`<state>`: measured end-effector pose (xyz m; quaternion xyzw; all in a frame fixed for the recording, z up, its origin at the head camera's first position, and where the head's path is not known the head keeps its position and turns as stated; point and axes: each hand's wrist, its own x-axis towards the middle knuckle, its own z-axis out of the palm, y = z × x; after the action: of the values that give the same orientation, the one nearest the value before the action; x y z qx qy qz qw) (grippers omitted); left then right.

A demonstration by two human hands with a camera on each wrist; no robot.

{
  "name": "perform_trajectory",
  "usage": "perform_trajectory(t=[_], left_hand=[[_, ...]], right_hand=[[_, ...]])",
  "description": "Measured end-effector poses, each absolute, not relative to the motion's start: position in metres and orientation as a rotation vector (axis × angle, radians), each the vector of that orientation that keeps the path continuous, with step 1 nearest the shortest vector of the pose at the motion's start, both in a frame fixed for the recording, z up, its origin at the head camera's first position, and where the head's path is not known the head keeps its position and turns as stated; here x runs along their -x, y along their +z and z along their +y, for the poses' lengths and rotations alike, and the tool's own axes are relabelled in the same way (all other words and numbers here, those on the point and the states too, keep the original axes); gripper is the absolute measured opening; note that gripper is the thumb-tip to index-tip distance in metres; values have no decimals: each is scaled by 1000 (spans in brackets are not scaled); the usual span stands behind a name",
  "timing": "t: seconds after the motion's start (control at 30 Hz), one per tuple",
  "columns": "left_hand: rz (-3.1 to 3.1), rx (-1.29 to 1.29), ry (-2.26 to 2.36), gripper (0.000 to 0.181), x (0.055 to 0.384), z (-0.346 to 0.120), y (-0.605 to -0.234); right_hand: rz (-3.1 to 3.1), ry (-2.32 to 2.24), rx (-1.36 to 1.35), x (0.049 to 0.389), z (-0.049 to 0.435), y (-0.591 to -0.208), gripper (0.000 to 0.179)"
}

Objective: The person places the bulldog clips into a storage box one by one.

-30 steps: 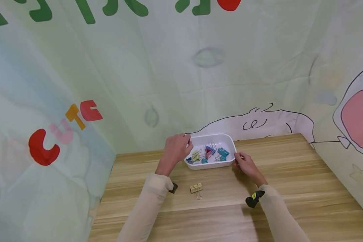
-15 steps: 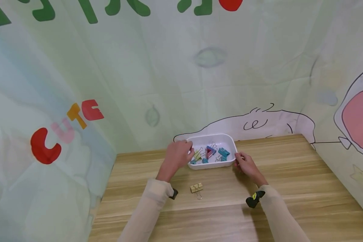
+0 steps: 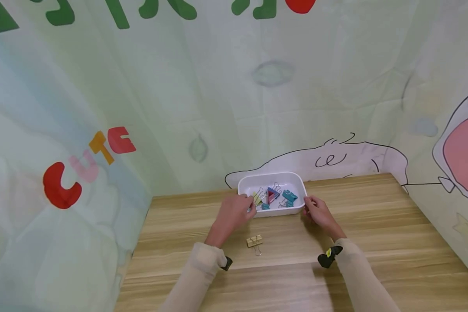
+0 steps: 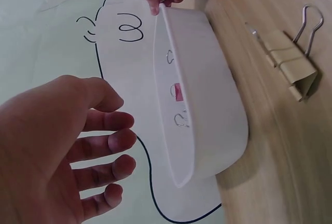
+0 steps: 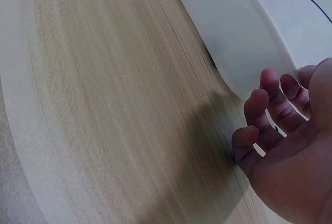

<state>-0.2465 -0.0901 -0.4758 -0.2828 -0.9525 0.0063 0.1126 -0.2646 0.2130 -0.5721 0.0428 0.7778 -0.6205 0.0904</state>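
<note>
A white plastic tray point(image 3: 278, 212) stands at the back of the table with several binder clips inside, among them a teal binder clip point(image 3: 290, 196) and a yellow binder clip point(image 3: 257, 200). My right hand point(image 3: 319, 214) pinches the tray's right end at the rim; its other fingers curl beside the wall in the right wrist view. Over the tray's front left corner is my left hand point(image 3: 235, 212). The left wrist view shows its fingers loosely bent, apart from the tray and holding nothing. A gold binder clip point(image 3: 255, 241) lies on the table in front of the tray.
The wooden table point(image 3: 179, 242) ends at a printed cloth backdrop point(image 3: 203, 108), right behind the tray. Another cloth panel point(image 3: 31, 242) hangs along the left side. A black wrist strap point(image 3: 329, 256) sits on the right wrist.
My left hand has come off the tray's left end and moved toward me and slightly right, uncovering the back left corner. The right hand stays at the rim; the gold clip lies still.
</note>
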Motion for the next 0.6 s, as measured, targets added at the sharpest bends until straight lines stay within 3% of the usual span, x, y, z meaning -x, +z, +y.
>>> perform_trajectory(t=[0.3, 0.6], left_hand=[[-2928, 896, -46, 23, 228, -85, -497], [-3070, 936, -57, 39, 207, -85, -517]], right_hand=[[2319, -1835, -118, 265, 215, -575, 37], [2312, -1837, -118, 266, 215, -573, 38]])
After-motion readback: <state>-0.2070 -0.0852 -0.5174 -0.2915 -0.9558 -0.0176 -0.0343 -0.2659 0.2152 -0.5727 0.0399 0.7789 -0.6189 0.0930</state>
